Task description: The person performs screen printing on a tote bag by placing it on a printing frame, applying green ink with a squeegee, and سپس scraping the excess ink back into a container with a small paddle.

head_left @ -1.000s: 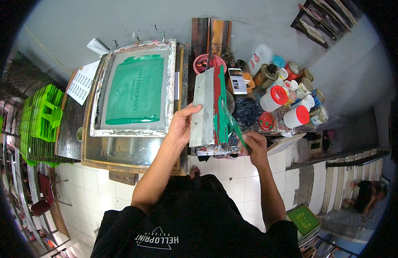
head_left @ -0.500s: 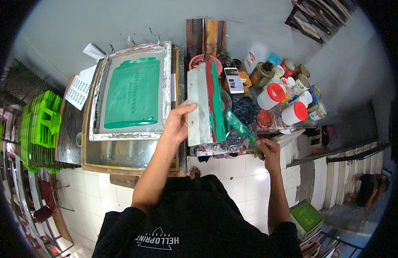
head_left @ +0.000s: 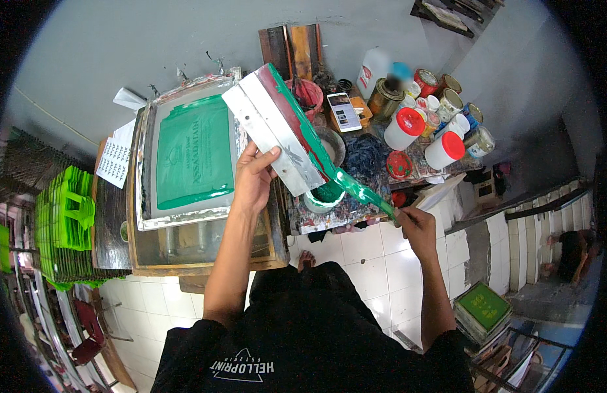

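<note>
To my left a framed printing screen coated in green ink lies flat on its wooden stand. Past it, at the far left, stands a stack of bright green sheets, with a printed white paper just behind. On the cluttered table to my right a phone lies face up, near two white jars with red lids, several tins and a white bottle. White tiles cover the floor below.
</note>
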Demonstrator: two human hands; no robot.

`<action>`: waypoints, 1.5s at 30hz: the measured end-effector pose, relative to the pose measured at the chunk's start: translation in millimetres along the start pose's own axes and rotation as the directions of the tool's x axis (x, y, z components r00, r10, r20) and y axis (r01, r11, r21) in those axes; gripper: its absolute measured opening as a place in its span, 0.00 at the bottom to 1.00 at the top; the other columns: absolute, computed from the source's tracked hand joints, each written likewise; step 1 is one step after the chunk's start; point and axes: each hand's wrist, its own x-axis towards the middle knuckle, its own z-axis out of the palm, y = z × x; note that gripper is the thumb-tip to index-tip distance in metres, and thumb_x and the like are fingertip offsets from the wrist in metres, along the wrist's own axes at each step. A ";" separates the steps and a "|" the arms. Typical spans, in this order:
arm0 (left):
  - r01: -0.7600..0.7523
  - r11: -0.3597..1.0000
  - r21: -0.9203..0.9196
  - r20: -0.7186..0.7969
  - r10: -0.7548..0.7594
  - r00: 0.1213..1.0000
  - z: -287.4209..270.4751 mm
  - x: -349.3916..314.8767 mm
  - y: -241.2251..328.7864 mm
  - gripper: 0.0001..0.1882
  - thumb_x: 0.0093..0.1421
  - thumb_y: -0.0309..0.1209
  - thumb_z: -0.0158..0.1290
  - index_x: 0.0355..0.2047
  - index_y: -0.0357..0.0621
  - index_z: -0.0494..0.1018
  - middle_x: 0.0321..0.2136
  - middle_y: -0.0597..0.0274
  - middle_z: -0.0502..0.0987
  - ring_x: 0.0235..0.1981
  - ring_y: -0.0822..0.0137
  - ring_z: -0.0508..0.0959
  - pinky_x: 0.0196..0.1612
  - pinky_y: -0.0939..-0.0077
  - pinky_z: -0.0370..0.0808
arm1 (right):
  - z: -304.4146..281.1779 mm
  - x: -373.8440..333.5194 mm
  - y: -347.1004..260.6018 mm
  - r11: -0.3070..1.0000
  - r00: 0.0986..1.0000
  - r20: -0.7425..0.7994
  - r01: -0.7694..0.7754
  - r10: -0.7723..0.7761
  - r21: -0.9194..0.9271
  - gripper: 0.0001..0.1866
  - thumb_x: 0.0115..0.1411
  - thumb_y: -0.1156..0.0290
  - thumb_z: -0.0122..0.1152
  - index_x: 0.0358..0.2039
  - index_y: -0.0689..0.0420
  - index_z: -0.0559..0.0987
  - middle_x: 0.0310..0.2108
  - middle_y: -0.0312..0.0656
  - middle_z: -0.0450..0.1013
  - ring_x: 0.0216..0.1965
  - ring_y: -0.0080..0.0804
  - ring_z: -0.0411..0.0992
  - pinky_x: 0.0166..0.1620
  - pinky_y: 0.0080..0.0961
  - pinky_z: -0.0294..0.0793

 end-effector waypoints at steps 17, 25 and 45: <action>-0.150 0.958 0.243 0.061 0.139 0.988 1.1 -34.2 -7.5 0.15 0.58 0.20 0.60 0.46 0.39 0.76 0.37 0.64 0.82 0.37 0.76 0.78 0.44 0.78 0.73 | 48.3 14.1 -22.0 0.980 0.995 -0.012 0.096 -0.095 0.174 0.14 0.63 0.64 0.62 0.30 0.63 0.82 0.20 0.32 0.72 0.20 0.14 0.65 0.23 0.17 0.62; -0.138 0.931 0.337 0.093 0.113 0.989 -0.2 -39.4 -15.4 0.12 0.58 0.21 0.60 0.44 0.38 0.78 0.35 0.67 0.81 0.33 0.78 0.75 0.42 0.80 0.71 | 45.8 14.8 -83.6 0.943 0.990 -0.103 0.120 -0.092 0.311 0.12 0.63 0.65 0.63 0.29 0.60 0.82 0.17 0.30 0.70 0.16 0.12 0.60 0.19 0.15 0.55; -0.134 0.991 0.022 -0.074 0.136 0.988 7.0 -22.4 -4.8 0.17 0.60 0.20 0.57 0.50 0.40 0.73 0.42 0.59 0.82 0.42 0.71 0.80 0.48 0.73 0.74 | 31.3 -38.8 -9.9 0.996 0.984 -0.170 -0.036 0.050 0.085 0.10 0.62 0.70 0.63 0.36 0.65 0.80 0.23 0.35 0.74 0.21 0.17 0.68 0.24 0.18 0.66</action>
